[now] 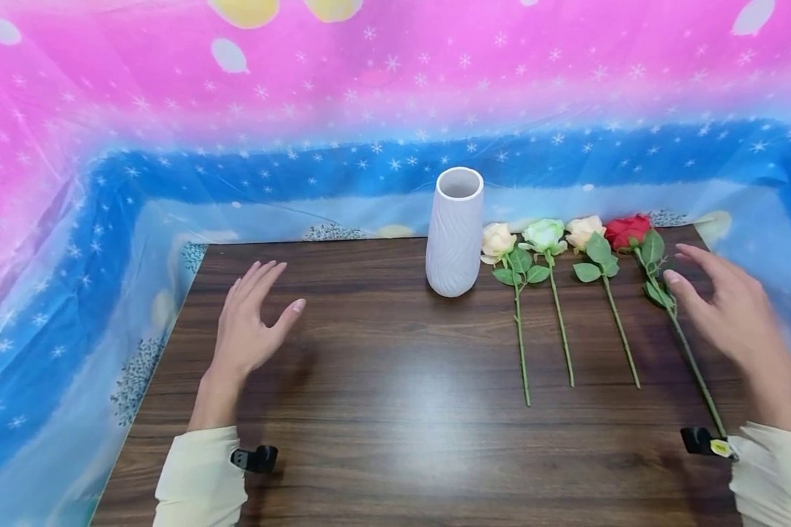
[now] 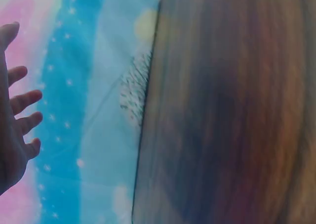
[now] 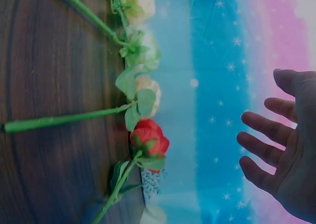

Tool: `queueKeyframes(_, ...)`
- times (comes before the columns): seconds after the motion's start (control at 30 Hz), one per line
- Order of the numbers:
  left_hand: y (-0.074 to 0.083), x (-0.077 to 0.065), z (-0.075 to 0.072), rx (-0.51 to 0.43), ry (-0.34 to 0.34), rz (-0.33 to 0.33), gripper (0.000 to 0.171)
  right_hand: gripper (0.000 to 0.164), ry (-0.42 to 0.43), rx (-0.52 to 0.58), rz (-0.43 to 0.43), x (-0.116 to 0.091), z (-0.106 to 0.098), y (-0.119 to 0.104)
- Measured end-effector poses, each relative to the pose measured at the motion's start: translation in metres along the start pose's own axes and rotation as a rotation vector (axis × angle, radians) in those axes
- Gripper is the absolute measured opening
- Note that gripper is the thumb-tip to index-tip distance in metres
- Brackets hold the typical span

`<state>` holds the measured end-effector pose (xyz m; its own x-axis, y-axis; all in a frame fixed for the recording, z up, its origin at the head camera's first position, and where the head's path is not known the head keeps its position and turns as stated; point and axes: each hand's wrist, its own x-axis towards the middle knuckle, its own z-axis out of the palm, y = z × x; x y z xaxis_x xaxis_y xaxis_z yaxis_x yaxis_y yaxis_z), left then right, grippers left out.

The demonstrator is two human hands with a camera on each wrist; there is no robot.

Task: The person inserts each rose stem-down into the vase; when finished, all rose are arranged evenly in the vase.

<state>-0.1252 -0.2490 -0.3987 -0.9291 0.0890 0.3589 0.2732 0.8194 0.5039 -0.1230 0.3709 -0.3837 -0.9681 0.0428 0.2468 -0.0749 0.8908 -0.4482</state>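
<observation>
My left hand [image 1: 249, 322] hovers over the left part of the table, its fingers spread and holding nothing. In the left wrist view that hand [image 2: 15, 110] shows at the left edge. On the other side my right hand [image 1: 732, 307] is held out with empty fingers, nearest to the red rose [image 1: 628, 231]. In the right wrist view the same rose [image 3: 149, 144] lies left of the fingers. A white ribbed vase [image 1: 455, 238] stands upright at the back. Beside it lie a cream rose [image 1: 499, 241], a pale green rose [image 1: 543, 234] and a peach rose [image 1: 585, 231].
The dark wooden table [image 1: 369, 351] ends at a hanging pink and blue cloth [image 1: 343, 168] with snowflakes, behind and to the left. The rose stems point toward the front of the table. A black wrist camera [image 1: 255, 459] sits at the left cuff.
</observation>
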Motion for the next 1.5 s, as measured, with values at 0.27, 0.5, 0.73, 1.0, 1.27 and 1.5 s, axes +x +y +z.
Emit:
queueKeyframes(0.27,0.029,0.014,0.01,-0.112,0.052,0.032,0.056,0.053,0.01,0.048,-0.002,0.008,0.003,-0.013)
queueKeyframes(0.5,0.049,0.023,0.023,-0.275,0.091,0.091,0.047,0.045,0.071,0.179,-0.053,0.012,0.015,-0.023)
queueKeyframes(0.73,0.068,0.035,0.034,-0.405,0.121,0.136,0.039,0.038,0.079,0.291,-0.059,0.019,0.032,-0.037)
queueKeyframes(1.0,0.088,0.048,0.043,-0.495,0.142,0.178,0.031,0.04,-0.008,0.384,-0.043,0.022,0.049,-0.051)
queueKeyframes(1.27,0.109,0.066,0.064,-0.59,0.08,0.143,0.037,0.039,-0.203,0.628,0.036,0.029,0.072,-0.056)
queueKeyframes(1.5,0.138,0.094,0.081,-0.705,-0.024,0.073,0.05,0.03,-0.365,0.88,0.16,0.037,0.096,-0.061)
